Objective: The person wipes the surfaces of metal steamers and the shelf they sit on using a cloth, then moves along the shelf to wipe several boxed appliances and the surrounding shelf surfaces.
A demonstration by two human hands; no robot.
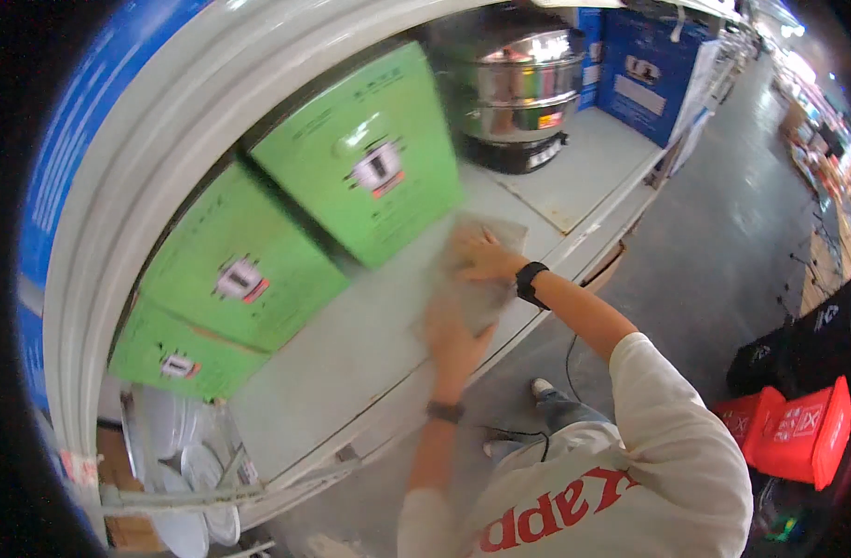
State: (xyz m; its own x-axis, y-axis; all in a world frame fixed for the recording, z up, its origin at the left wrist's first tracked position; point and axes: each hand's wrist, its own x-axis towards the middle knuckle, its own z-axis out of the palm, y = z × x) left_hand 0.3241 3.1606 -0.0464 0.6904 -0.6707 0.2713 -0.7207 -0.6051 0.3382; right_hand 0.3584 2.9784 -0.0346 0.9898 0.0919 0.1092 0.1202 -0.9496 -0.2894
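A thin greyish sheet, perhaps a cloth [510, 236], lies on the pale shelf board [328, 363], blurred. My right hand [483, 255], with a black wristband, rests on it with fingers spread. Nearer the shelf's front-left, my left hand [457, 342] touches or hovers at the sheet's near part; its thumb stands apart, but blur hides the fingers and any grip. Behind the hands stands a large green carton [370, 160] with a pot picture, and another green carton [241, 258] is to its left.
A stacked steel steamer [526, 91] stands farther right on the shelf, before blue cartons [645, 77]. White round lids or plates [209, 481] sit at lower left. A curved white shelf edge [118, 139] arches overhead. Red bins [802, 432] and a dark cable [570, 363] are by the aisle floor.
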